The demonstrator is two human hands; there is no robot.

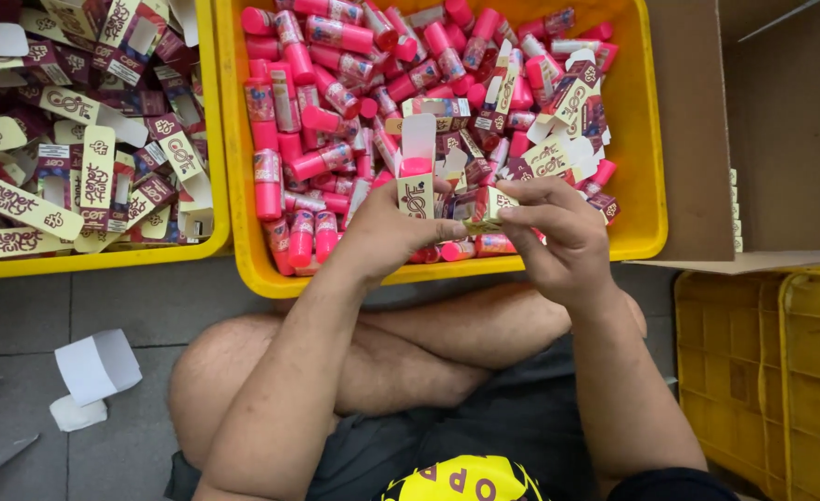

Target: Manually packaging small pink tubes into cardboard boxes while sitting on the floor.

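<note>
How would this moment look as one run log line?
left hand: holds small carton, pink tube inside | right hand: pinches folded carton | below: yellow crate of pink tubes

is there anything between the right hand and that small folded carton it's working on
Nothing visible does. The right hand already pinches the small folded carton at its fingertips, above the yellow bin, while the left hand holds a pink tube in its box.

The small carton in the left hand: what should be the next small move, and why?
Probably close the top flap. The left hand holds the carton upright over the yellow bin, a pink tube stands in it with its cap showing, and the white flap stands open above. The right hand pinches a folded leaflet beside it, which may go in first.
</note>
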